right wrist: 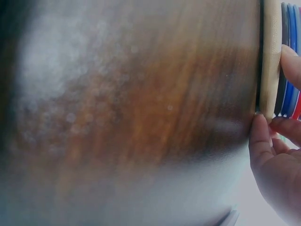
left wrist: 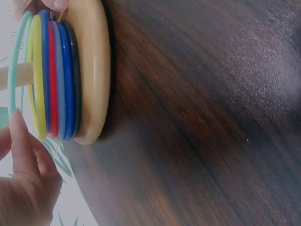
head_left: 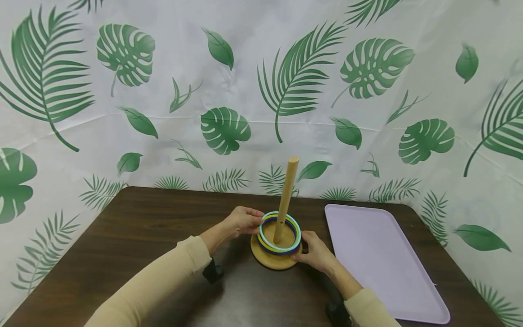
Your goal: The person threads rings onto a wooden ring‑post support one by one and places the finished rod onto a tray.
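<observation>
A wooden peg [head_left: 289, 181] stands upright on a round wooden base [head_left: 271, 262]. Thin rings are stacked round its foot: a yellow ring [left wrist: 39, 99], a red ring [left wrist: 54, 99], several blue ones and a black ring [left wrist: 75, 84] lowest. Topmost, a mint-green ring [head_left: 286, 249] encircles the peg, tilted and lifted off the yellow one on one side. My left hand [head_left: 242, 221] pinches this mint ring at its left edge between thumb and fingers. On the opposite side my right hand [head_left: 316, 254] grips the edge of the base, its thumb lying beside the lower rings.
A lilac tray [head_left: 380, 263] lies on the dark wood table [head_left: 163, 222], right of the base. Behind the table hangs a white cloth [head_left: 175, 50] with green leaves. Dark wrist-worn devices [head_left: 213, 271] show under the forearms.
</observation>
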Action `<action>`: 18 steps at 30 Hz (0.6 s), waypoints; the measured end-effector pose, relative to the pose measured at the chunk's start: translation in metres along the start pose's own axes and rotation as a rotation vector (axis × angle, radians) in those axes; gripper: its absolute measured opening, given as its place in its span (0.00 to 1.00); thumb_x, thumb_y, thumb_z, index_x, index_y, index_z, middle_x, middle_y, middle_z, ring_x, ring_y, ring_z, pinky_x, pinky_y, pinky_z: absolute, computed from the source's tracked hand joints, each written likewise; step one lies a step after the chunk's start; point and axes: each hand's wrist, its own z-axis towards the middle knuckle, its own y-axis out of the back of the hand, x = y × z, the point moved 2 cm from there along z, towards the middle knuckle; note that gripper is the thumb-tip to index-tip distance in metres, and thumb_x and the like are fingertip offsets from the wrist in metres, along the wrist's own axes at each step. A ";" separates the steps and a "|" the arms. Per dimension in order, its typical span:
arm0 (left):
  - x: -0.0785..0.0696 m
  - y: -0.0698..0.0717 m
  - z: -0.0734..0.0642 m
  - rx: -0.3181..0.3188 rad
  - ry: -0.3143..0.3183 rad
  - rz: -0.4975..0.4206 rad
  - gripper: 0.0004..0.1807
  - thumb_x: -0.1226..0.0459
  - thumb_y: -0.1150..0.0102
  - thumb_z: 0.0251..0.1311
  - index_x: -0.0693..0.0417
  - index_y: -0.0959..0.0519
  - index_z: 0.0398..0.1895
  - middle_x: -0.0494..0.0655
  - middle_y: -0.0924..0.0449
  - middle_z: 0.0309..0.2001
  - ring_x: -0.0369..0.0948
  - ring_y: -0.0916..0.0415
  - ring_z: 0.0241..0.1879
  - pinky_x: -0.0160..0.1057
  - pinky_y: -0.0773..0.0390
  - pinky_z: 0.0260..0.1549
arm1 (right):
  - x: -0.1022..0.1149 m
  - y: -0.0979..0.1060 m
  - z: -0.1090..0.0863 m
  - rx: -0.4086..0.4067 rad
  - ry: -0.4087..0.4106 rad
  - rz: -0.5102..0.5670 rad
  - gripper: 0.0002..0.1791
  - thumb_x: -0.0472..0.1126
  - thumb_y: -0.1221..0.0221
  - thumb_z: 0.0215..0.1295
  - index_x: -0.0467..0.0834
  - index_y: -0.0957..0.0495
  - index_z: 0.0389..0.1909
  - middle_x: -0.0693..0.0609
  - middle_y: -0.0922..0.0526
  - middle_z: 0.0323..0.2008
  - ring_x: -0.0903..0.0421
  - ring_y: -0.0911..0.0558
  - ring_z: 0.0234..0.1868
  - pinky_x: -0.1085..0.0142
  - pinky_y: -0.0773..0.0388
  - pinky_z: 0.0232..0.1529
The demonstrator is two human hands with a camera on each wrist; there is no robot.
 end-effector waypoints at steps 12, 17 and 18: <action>0.004 -0.002 0.001 -0.023 -0.024 0.033 0.12 0.75 0.44 0.59 0.70 0.24 0.47 0.42 0.28 0.23 0.32 0.30 0.20 0.25 0.23 0.17 | 0.000 0.000 -0.001 0.002 -0.019 0.010 0.31 0.36 0.27 0.43 0.34 0.25 0.51 0.35 0.29 0.54 0.38 0.30 0.58 0.45 0.31 0.58; 0.004 -0.002 0.001 -0.038 -0.023 0.029 0.12 0.74 0.43 0.59 0.70 0.24 0.45 0.43 0.28 0.23 0.33 0.30 0.19 0.25 0.23 0.17 | 0.000 0.001 -0.001 0.004 -0.015 0.003 0.30 0.36 0.27 0.43 0.35 0.24 0.50 0.35 0.29 0.54 0.38 0.30 0.57 0.46 0.29 0.57; 0.004 -0.002 0.001 -0.040 -0.022 0.028 0.12 0.74 0.43 0.59 0.70 0.24 0.45 0.43 0.28 0.23 0.33 0.30 0.19 0.25 0.23 0.17 | 0.000 0.001 -0.001 0.004 -0.013 0.001 0.30 0.36 0.27 0.43 0.35 0.24 0.50 0.36 0.29 0.53 0.38 0.30 0.57 0.46 0.29 0.57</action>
